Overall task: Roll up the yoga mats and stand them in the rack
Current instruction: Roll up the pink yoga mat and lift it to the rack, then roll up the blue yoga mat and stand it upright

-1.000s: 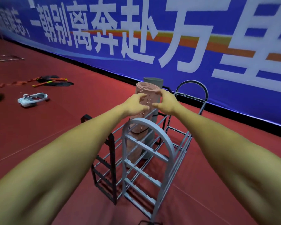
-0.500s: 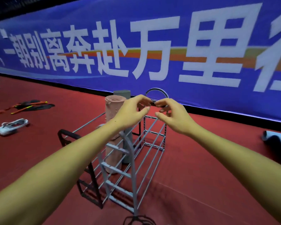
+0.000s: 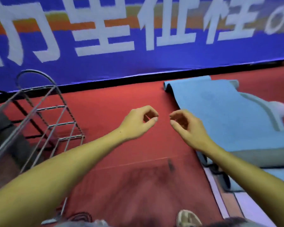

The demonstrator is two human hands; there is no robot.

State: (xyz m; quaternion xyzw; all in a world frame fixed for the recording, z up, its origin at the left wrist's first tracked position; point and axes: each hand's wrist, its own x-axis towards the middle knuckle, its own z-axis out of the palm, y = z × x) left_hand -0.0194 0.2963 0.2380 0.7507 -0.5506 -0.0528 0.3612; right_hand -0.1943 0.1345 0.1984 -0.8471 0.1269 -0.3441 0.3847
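My left hand (image 3: 138,123) and my right hand (image 3: 185,126) hang in the air above the red floor, a little apart, fingers loosely curled and holding nothing. A grey wire rack (image 3: 44,112) with an arched end stands at the left. Blurred rolled mats (image 3: 0,122) show inside it at the frame's left edge. To the right a blue yoga mat (image 3: 220,112) lies unrolled on the floor, its far end curled over. It rests partly on a grey-green mat (image 3: 261,154). My right hand is level with the blue mat's left edge.
A long blue banner (image 3: 138,46) with white characters closes off the back. A pale lilac mat (image 3: 246,208) lies at the bottom right. My shoe (image 3: 187,218) shows at the bottom edge. Red floor (image 3: 129,161) stretches between the rack and the mats.
My view has swung right, away from the rack and toward the blue mat. Both hands have come off the pink rolled mat in the rack and now hang free.
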